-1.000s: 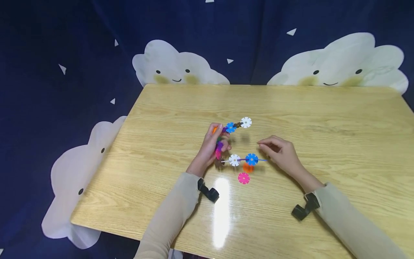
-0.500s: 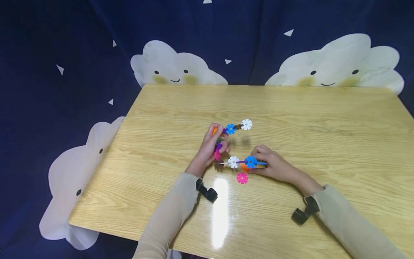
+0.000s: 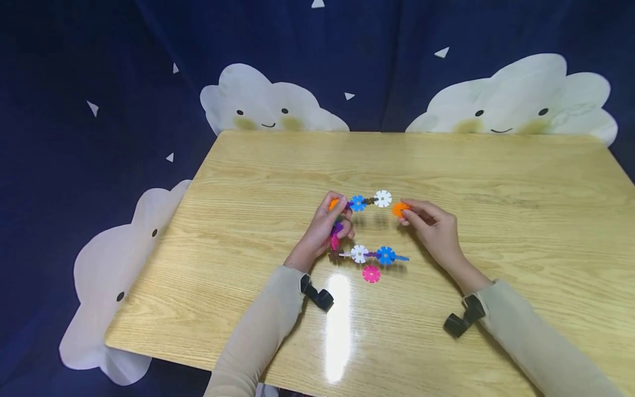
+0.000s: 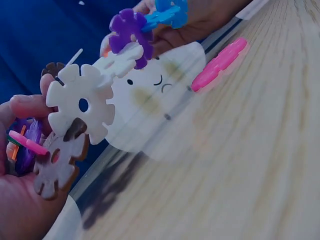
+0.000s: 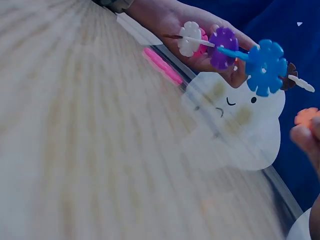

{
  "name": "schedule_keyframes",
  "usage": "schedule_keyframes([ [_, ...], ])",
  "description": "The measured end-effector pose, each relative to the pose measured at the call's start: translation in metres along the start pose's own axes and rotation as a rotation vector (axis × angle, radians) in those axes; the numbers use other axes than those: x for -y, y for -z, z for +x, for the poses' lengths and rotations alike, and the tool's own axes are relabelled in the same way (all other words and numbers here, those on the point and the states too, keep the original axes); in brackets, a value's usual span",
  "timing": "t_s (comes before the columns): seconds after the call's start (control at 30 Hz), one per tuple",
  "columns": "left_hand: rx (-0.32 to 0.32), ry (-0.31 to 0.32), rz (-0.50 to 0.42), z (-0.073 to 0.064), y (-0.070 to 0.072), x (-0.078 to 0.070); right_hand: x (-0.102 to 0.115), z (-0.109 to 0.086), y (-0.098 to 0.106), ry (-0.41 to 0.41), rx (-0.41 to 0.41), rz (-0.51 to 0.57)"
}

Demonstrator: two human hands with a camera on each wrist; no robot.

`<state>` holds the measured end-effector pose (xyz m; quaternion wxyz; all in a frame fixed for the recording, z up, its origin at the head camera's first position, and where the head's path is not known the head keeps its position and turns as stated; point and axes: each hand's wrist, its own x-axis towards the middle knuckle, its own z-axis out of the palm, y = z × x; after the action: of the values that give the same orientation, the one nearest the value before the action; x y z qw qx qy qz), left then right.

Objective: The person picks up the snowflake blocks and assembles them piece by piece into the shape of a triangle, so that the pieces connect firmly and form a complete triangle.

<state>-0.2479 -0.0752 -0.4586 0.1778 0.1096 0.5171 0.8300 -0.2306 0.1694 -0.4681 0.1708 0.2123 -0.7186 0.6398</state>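
My left hand (image 3: pixel 324 229) grips a chain of interlocking snowflake discs bent into a U. Its far arm ends in a blue disc (image 3: pixel 358 203), a brown one and a white disc (image 3: pixel 382 198). The near arm runs through a white disc (image 3: pixel 359 254) to a blue disc (image 3: pixel 385 255) and another blue piece seen edge-on. In the left wrist view a brown disc (image 4: pixel 59 167) hangs below a white disc (image 4: pixel 82 102) beside the fingers. My right hand (image 3: pixel 434 226) pinches an orange disc (image 3: pixel 401 209) just right of the far arm's white end.
A loose pink disc (image 3: pixel 371 274) lies on the wooden table (image 3: pixel 496 182), in front of the chain's near arm. Behind the table hangs a dark blue curtain (image 3: pixel 377 49) with white clouds. Both wrists carry black camera mounts (image 3: pixel 317 294).
My right hand came down behind the near arm, picked up the orange disc from the table and raised it toward the far arm's white end. The left hand keeps its hold, the chain shifting slightly.
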Motion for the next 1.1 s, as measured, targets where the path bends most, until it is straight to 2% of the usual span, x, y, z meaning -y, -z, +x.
schedule_keyframes([
  [0.17,0.009,0.015,0.011,-0.0003,-0.0001,0.0011,-0.0021,0.0064,-0.0026,0.145,-0.120,0.086],
  [0.37,0.030,0.031,0.021,-0.0013,-0.0011,0.0008,-0.0027,0.0084,-0.0062,0.215,-0.166,0.082],
  [0.73,0.027,0.060,0.018,0.0002,0.0002,0.0004,-0.0022,0.0107,-0.0063,0.223,-0.131,0.133],
  [0.9,0.038,0.063,0.013,0.0003,-0.0001,0.0004,-0.0023,0.0108,-0.0061,0.218,-0.138,0.165],
  [1.1,0.052,0.072,0.011,0.0002,-0.0003,0.0002,-0.0022,0.0094,-0.0056,0.205,-0.114,0.147],
])
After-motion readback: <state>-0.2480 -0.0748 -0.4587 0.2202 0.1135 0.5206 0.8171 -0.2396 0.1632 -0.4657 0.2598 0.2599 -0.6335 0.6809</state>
